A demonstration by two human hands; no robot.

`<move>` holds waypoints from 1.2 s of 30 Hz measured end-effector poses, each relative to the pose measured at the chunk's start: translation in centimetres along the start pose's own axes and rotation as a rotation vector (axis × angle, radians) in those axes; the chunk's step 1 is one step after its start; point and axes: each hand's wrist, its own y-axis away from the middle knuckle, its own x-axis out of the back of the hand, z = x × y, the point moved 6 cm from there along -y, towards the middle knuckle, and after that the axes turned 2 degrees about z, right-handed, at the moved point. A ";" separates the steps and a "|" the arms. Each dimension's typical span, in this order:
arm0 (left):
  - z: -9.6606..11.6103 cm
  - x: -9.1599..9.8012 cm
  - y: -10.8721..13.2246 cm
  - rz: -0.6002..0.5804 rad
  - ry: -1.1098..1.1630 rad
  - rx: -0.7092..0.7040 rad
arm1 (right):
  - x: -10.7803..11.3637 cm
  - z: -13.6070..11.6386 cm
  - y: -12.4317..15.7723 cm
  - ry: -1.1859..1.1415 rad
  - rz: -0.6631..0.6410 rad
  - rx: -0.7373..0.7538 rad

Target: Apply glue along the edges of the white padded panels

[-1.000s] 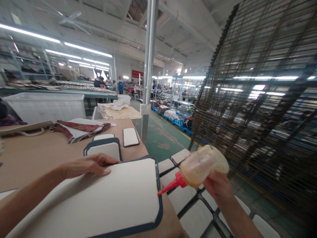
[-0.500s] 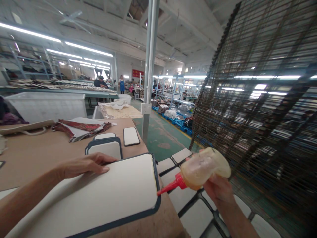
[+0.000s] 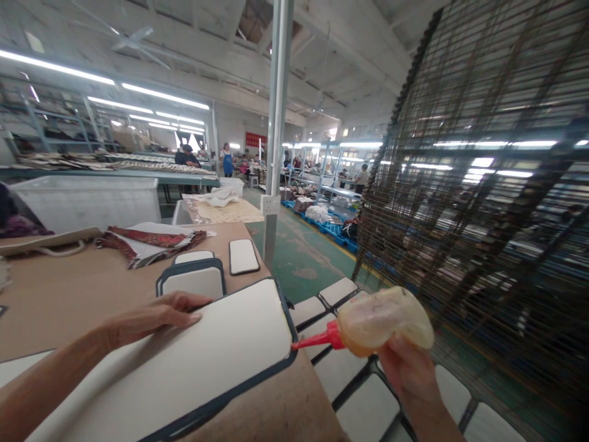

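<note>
My left hand grips the far long edge of a large cream panel with a dark blue border, thumb on its face and fingers over the edge. In my right hand is a translucent squeeze bottle of yellowish liquid, lying almost level. Its red nozzle points left, and the tip meets the panel's right edge near the rounded corner. A thin yellowish line runs along that edge. Beyond my left hand lie smaller dark-edged panels in a pile, and a single small panel.
Folded red-patterned fabric lies on the brown tabletop. More dark-edged panels lie to the right, below the table edge. A wire mesh rack stands at the right, and a grey post rises beyond the table. People are in the background.
The panel has turned slightly, its right end swinging away from me. The nozzle tip has moved a little up in view, still at the panel's edge, and the bottle lies more level.
</note>
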 end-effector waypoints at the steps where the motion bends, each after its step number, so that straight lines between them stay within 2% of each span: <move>1: -0.2 0.1 -0.1 -0.002 0.006 -0.005 | 0.1 0.0 0.1 0.001 0.017 0.019; 6: -1.4 0.3 -0.6 0.031 0.045 -0.015 | 0.7 0.3 0.8 -0.021 0.145 0.068; 14: -1.9 -0.9 -1.2 0.034 0.151 -0.031 | 0.2 0.3 1.1 -0.065 0.290 0.122; 22: -1.3 -1.8 -1.1 0.030 0.139 -0.028 | 0.9 0.9 1.0 -0.012 0.317 0.177; 32: -2.7 -1.7 -2.3 0.133 0.147 -0.012 | 1.0 1.3 0.8 -0.101 0.348 0.142; 36: -2.7 -2.2 -2.9 0.095 0.175 -0.050 | 0.9 1.4 0.8 -0.095 0.351 0.127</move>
